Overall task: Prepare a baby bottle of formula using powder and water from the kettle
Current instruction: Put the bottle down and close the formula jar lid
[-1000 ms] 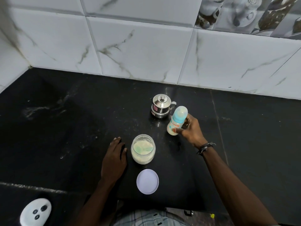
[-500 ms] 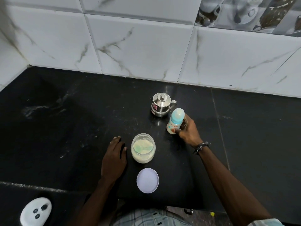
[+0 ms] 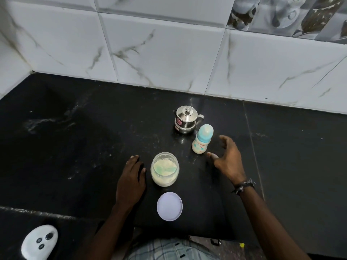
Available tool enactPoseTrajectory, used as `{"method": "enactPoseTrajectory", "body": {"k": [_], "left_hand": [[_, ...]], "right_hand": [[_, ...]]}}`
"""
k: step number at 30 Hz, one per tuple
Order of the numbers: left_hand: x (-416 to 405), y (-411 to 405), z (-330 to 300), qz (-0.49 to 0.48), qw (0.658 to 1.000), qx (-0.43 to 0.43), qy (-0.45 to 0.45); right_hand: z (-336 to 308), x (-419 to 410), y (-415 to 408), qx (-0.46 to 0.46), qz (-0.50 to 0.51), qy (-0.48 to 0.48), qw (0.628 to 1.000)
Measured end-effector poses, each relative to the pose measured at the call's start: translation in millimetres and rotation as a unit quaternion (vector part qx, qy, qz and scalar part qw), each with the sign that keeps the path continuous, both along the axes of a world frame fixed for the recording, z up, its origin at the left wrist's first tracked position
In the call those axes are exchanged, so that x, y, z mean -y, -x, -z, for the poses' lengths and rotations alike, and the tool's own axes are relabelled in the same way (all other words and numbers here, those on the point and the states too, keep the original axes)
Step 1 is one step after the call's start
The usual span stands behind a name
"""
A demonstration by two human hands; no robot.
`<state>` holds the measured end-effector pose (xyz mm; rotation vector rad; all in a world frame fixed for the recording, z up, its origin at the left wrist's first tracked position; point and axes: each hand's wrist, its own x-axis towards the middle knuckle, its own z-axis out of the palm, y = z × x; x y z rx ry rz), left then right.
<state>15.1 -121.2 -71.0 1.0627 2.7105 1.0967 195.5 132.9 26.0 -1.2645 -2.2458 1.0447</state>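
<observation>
Black wristband (image 3: 244, 185), plaid garment (image 3: 169, 250)

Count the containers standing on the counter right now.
3. The steel kettle stands farthest back, the baby bottle just in front and right of it, and the open powder jar nearest, beside the left hand. None seem hidden.

- A home kitchen.
- Black stone tabletop (image 3: 75, 147) against a marbled white tile wall (image 3: 159, 49).
- Small steel kettle (image 3: 185, 120) and powder jar (image 3: 164, 168) standing on it.
</observation>
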Motion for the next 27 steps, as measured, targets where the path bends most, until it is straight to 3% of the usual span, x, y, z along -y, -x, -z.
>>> {"method": "enactPoseTrajectory", "body": {"k": [6, 12, 19, 27], "left_hand": [[1, 0, 1, 0.007, 1.0, -0.002, 0.003], [0, 1, 1, 0.012, 1.0, -0.002, 0.007], [0, -1, -5, 0.007, 1.0, 0.009, 0.004], [2, -1, -9, 0.004, 0.999, 0.035, -0.017]], "right_hand": [[-6, 40, -30, -0.06, 0.028, -0.047, 0.997], [12, 87, -31, -0.034, -0.155, -0.063, 0.985], [24, 130, -19, 0.059, -0.319, -0.104, 0.94], [37, 146, -10, 0.184, -0.401, -0.166, 0.882]]}}
